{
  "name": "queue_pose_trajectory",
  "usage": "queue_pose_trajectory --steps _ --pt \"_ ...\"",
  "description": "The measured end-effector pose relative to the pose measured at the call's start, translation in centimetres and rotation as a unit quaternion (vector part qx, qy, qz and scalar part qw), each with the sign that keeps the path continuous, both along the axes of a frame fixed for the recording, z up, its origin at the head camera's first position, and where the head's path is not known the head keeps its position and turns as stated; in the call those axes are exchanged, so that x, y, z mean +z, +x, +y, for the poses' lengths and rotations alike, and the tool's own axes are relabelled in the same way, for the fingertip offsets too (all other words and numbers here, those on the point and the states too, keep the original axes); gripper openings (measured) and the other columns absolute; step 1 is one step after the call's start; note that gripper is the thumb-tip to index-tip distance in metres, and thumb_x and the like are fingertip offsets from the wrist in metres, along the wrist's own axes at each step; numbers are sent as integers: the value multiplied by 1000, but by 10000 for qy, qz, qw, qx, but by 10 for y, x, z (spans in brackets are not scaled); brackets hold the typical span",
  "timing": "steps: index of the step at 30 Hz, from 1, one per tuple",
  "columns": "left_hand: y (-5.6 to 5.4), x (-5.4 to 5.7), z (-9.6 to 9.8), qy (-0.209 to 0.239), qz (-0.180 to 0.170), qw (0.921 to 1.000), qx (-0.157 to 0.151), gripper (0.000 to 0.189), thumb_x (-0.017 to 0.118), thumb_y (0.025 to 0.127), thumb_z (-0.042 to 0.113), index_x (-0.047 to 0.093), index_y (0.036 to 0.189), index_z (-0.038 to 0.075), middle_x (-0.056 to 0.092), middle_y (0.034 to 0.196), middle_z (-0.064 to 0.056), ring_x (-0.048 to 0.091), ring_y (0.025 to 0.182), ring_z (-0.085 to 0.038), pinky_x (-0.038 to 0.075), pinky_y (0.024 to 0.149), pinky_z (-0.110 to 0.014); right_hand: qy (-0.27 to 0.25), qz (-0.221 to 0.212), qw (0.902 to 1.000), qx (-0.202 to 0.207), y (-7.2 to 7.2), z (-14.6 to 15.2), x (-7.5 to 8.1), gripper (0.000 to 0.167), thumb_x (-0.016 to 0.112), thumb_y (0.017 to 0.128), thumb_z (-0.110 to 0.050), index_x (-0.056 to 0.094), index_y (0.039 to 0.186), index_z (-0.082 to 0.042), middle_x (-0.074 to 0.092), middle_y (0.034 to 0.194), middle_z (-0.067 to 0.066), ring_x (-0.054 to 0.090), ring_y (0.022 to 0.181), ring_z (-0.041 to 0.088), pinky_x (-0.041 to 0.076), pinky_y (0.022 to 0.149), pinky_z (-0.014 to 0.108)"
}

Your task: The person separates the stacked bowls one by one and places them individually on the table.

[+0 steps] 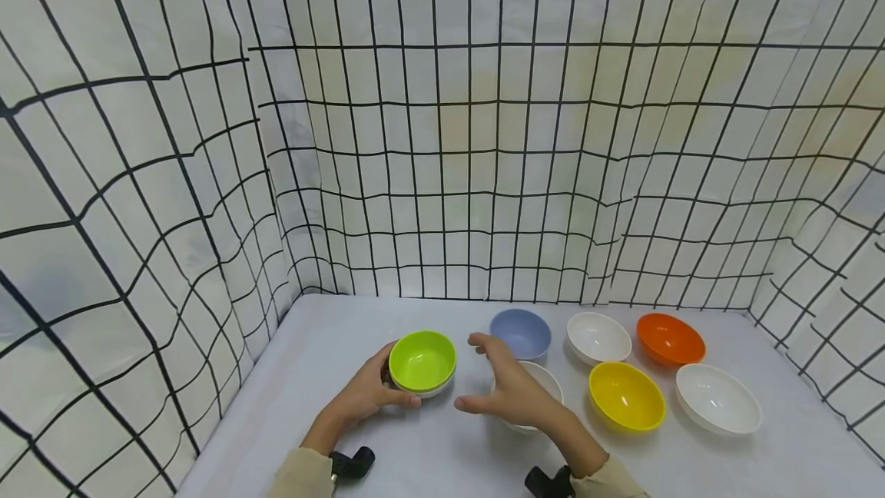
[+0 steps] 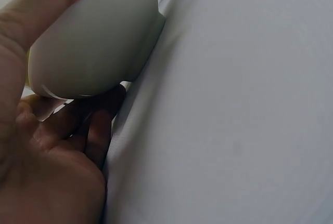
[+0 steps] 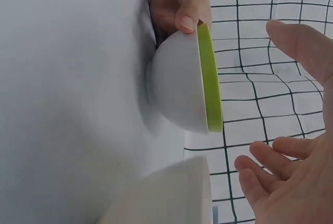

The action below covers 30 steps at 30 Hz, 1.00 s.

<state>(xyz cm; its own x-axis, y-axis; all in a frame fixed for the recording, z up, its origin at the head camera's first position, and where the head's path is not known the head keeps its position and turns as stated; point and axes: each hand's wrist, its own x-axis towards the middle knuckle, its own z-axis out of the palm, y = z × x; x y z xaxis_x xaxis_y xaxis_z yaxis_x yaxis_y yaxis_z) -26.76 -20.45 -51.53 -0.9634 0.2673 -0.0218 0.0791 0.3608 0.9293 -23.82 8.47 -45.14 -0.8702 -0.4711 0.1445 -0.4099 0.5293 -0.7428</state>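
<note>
A lime-green bowl (image 1: 422,360) is nested in a white bowl (image 3: 177,83), its green rim showing above the white one. My left hand (image 1: 366,390) grips this pair from the left, thumb along the near side and fingers around the far side. In the left wrist view the white bowl's foot (image 2: 148,47) is down at the tabletop. My right hand (image 1: 512,390) hovers to the right of the pair with thumb and fingers spread, holding nothing. Beneath it, another white bowl (image 1: 548,381) is partly hidden by the hand and wrist.
A blue bowl (image 1: 521,335) stands behind my right hand. Farther right are a white bowl (image 1: 598,338), an orange bowl (image 1: 671,340), a yellow bowl (image 1: 626,396) and a wide white bowl (image 1: 717,400). White sheeting with a black grid (image 1: 442,129) surrounds the white table (image 1: 332,329).
</note>
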Motion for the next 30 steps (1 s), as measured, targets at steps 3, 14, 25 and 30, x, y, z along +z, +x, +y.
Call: queue_pose_trajectory --steps 3,14,25,30 --pt "-2 -2 -4 -89 55 9998 -190 107 96 69 32 36 157 22 49 156 -3 43 147 -33 28 125 -59 35 -38 9999 150 -10 -10 0 101 86 79 -46 32 156 -10 42 155 16 45 143 35 44 114 58" --pt "-7 0 -19 -33 257 9957 -893 102 94 74 27 36 157 17 49 155 -5 44 146 -33 31 124 -58 771 -368 9957 359 -34 -43 -3 110 87 77 -46 29 158 -1 39 161 19 40 148 37 41 118 57" --pt "-6 4 -25 1 188 9932 -1145 102 93 74 23 35 158 13 49 156 -8 41 148 -36 28 125 -60 419 -822 9955 197 -37 -68 -16 121 93 69 -41 24 159 1 50 147 17 54 125 26 48 109 51" --pt "-5 6 -26 -2 316 9916 -1253 100 93 75 22 37 157 11 50 155 -11 42 146 -38 27 123 -63 329 -838 9957 194 -38 -71 -19 122 94 68 -39 23 159 0 52 142 15 55 119 24 50 105 49"
